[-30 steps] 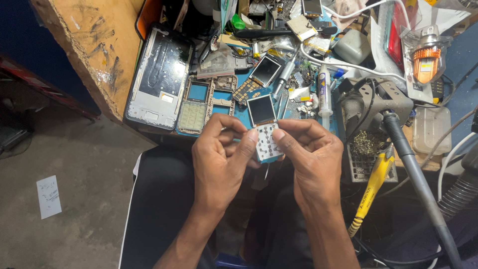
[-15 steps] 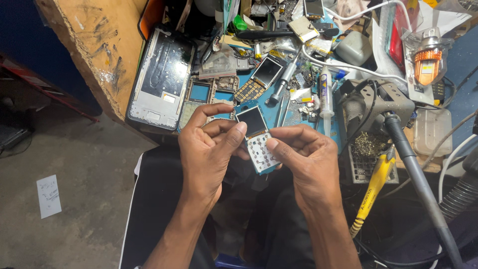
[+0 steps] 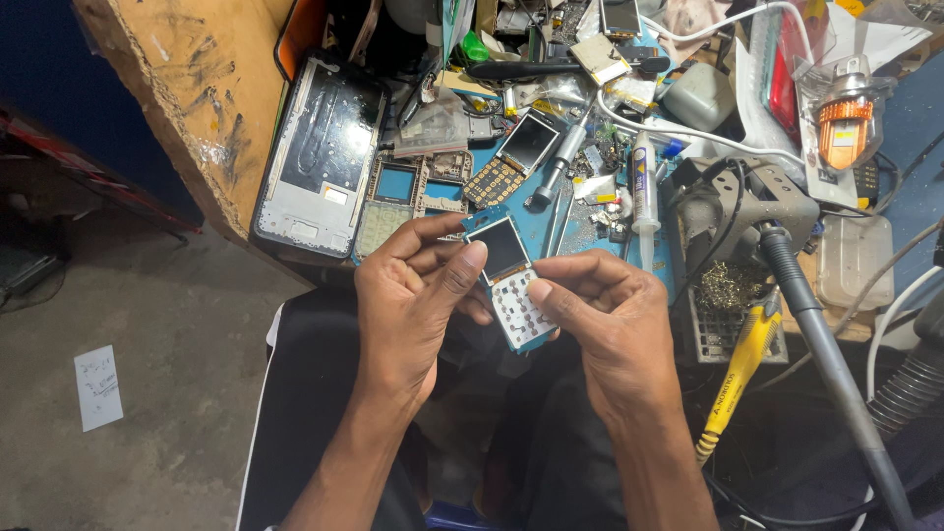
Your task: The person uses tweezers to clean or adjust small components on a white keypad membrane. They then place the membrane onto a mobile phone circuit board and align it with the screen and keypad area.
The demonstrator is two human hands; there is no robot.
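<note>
The desk (image 3: 206, 118) is crowded with parts to its near edge, where a large phone frame (image 3: 317, 157) is laid; open room is found only below that edge, over the lap. There a small phone board (image 3: 511, 280) with screen and keypad is held just off the desk edge. It is pinched between both hands: the left hand (image 3: 408, 305) is closed on its upper left side, the right hand (image 3: 615, 324) on its keypad edge. A yellow-handled tool (image 3: 737, 369) hangs near the right hand.

2 hands (image 3: 413, 305); 1 bare keypad-phone board (image 3: 511, 280) held, 1 more keypad phone (image 3: 511, 162) on bench; 1 large phone frame (image 3: 320, 162); 1 yellow-handled tool (image 3: 737, 369); 1 white tube (image 3: 644, 182).
</note>
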